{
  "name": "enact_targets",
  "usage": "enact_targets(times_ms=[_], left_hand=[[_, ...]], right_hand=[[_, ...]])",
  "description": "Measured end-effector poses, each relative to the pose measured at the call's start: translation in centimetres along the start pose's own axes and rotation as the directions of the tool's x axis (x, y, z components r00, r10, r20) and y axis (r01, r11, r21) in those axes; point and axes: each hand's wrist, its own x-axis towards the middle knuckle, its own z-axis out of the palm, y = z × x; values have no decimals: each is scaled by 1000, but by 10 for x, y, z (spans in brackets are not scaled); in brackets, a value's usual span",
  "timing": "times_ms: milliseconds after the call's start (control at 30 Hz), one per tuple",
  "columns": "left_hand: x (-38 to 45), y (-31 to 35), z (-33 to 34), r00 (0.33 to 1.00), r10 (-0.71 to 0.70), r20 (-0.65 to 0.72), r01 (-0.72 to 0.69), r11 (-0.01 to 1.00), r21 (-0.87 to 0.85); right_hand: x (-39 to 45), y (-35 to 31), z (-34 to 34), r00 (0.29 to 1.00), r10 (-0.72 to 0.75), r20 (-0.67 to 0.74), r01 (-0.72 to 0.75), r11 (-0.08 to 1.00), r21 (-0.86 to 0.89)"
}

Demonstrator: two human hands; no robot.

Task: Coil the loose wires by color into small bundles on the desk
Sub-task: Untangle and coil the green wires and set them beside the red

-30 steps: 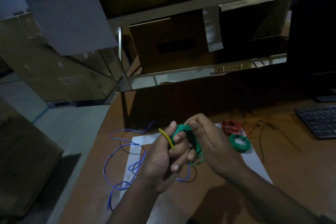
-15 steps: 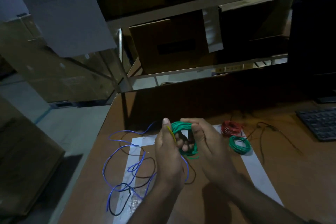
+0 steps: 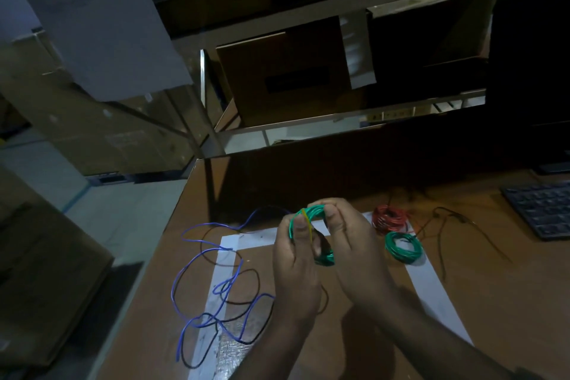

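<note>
- While both hands are raised above the brown wooden table, they hold one green coil of wire between them, crossed by a thin yellow tie.
- The left hand has its grip pinched on the coil's left side, thumb and fingers curled round the strands next to the yellow tie.
- The right hand has its grip clenched on the coil's top and right side, fingertips curled over the green loops.
- This held coil hangs above the white tape rectangle marked on the table, touching nothing below it.
- A finished green wire bundle lies on the table just right of the held coil, on the tape's far right corner.
- A red wire bundle lies just beyond that green bundle, close to it; whether they touch I cannot tell.
- A loose blue wire sprawls in open loops left of the held coil, tangled with a loose black wire across the tape's left strip.
- Another thin dark wire trails right of the red bundle.
- A black keyboard sits far right of the held coil at the table's edge of view.
- Brown cardboard boxes fill the shelves beyond the table; a round printed logo shows on one box, too dim to read.
</note>
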Motion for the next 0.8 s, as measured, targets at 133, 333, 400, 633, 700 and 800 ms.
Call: enact_targets(times_ms=[133, 333, 400, 633, 700, 800], left_hand=[[5, 4, 0, 998, -20, 64, 22, 999, -39], [20, 9, -19, 949, -82, 305, 75, 997, 34], [24, 17, -21, 925, -121, 359, 103, 992, 70], [32, 23, -15, 925, -174, 338, 95, 966, 240], [30, 20, -8, 974, -46, 220, -36, 935, 354], [30, 18, 2, 992, 120, 48, -127, 838, 531]], right_hand=[[6, 1, -5, 999, 24, 41, -25, 999, 38], [14, 1, -21, 995, 21, 95, -35, 988, 152], [14, 1, -25, 994, 27, 107, -49, 978, 204], [15, 3, -34, 992, 5, 122, -32, 974, 225], [17, 4, -37, 994, -63, 85, 49, 987, 151], [16, 5, -37, 987, -134, 91, 131, 990, 42]])
